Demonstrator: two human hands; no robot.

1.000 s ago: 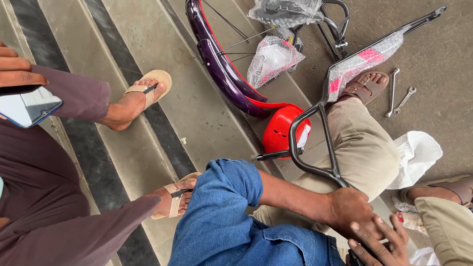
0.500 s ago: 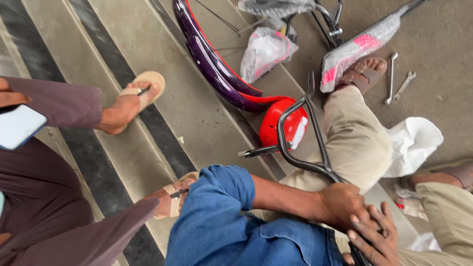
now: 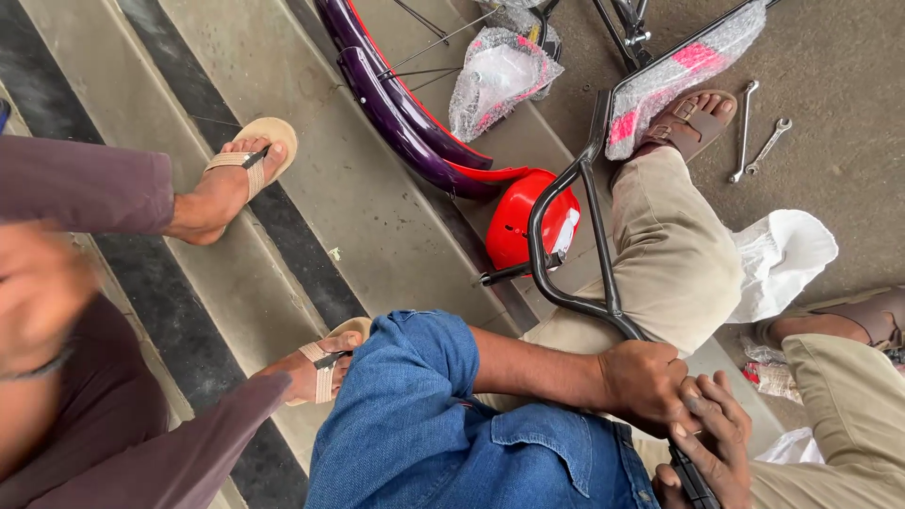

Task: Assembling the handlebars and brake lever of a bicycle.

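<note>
**Blurrily near, my hand sits far from the handlebar**

Closest to me, at the left edge of the frame, my left hand [image 3: 38,302] is a smear of motion blur. I cannot tell whether the fingers are spread or curled, or whether they hold anything. It is over my maroon trouser leg [image 3: 141,443]. My right hand is out of the picture. My two sandalled feet [image 3: 247,158] rest on the grey striped steps [image 3: 368,217].

At lower centre a co-worker's blue denim sleeve [image 3: 415,377] fills the frame. That person's two hands [image 3: 650,386] are closed together around the lower end of the black handlebar [image 3: 534,240], at the lower right. The bar is a thin, glossy black tube. It curves up from those hands in a loop towards the upper middle of the frame, and its bottom end is cut off by the frame edge. It lies well apart from my hand, across the co-worker's arm.

Just beside the bar's bend lies a round red part [image 3: 514,226], touching a purple mudguard [image 3: 396,104]. Further off, at the upper right, two spanners [image 3: 759,132] lie on the concrete near a bubble-wrapped piece [image 3: 683,66].
</note>
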